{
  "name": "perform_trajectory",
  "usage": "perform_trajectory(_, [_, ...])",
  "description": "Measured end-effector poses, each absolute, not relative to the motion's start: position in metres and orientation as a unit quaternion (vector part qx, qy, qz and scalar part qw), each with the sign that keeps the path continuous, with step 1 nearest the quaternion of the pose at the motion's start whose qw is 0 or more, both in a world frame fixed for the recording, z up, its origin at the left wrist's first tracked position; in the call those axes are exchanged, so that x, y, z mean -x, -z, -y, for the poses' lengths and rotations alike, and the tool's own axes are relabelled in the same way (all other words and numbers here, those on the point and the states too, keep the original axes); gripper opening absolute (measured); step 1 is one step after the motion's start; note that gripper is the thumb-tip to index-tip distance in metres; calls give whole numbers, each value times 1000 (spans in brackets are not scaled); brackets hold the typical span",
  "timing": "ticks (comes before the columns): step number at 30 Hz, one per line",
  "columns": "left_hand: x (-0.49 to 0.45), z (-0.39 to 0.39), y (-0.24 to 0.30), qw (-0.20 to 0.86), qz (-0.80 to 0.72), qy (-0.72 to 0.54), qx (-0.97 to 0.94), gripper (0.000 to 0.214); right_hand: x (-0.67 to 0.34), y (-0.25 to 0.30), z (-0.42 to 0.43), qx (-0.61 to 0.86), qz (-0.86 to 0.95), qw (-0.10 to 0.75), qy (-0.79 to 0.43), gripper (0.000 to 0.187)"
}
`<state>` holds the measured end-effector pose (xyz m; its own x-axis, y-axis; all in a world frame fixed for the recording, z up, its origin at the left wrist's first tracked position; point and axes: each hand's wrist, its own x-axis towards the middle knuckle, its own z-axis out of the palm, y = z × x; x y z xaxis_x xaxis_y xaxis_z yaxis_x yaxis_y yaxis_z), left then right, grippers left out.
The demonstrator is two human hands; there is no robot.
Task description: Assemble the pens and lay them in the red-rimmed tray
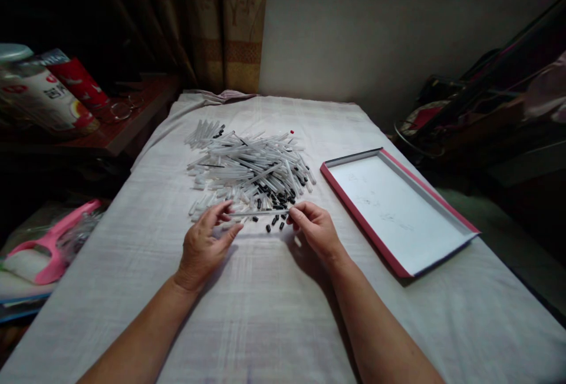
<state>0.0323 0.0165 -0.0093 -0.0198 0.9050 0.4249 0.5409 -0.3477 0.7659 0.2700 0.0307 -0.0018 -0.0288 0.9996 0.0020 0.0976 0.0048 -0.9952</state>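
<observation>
A thin, pale pen barrel [260, 213] lies level between my hands, in front of a big pile of clear and whitish pen barrels [247, 163]. My right hand [315, 226] pinches its right end between thumb and fingers. At the other end is my left hand [206, 242], thumb and fingers apart; whether a fingertip touches the barrel I cannot tell. Small black pen caps [278, 201] are scattered among the near side of the pile, several of them loose just below the held barrel. One small red piece [292, 132] sits at the pile's far right.
To the right lies a shallow box lid [398, 213] with red sides and a white inside. Pale checked cloth [247, 325] covers the table. A side table on the left bears a labelled jar [48, 101] and glasses [126, 107]; a pink-handled tape dispenser [53, 248] is below.
</observation>
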Motion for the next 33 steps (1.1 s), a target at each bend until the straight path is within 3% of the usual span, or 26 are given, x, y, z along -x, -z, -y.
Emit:
perform_trajectory(4, [-35,-19,1,447,-562,-531,-449,57,-266,-1,-30,500,505,510,-485,28])
perform_trajectory(7, [-39,-18,-7,537,-543,-543,-349,57,-258,1,-27,488,500,520,-492,26])
perform_trajectory(13, [-43,-17,-15,548,-530,-585,-276,53,-248,4,-22,490,521,483,-506,27])
perform_trajectory(20, [-40,-14,-10,503,-523,-606,-326,46,-246,0,-21,493,516,445,-541,41])
perform_trajectory(33, [-41,-16,-20,562,-469,-625,-270,49,-238,1,-18,500,470,401,-607,46])
